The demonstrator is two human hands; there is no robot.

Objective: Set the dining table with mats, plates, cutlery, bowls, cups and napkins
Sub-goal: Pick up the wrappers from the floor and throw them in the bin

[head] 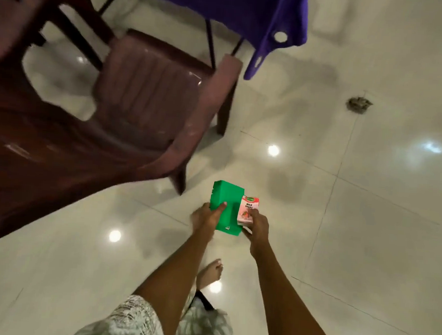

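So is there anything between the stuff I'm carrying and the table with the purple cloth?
Yes. The brown plastic chair stands beside the table with the purple cloth, up-left of the green box in your left hand and the milkshake carton in your right hand. The tiled floor to its right looks open.

Green box, seemingly pink carton

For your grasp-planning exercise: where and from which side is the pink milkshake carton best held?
Grip the milkshake carton across its narrow flat sides near the lower half, coming from the right, as the right hand does. The green box in the left hand seems to block its left side.
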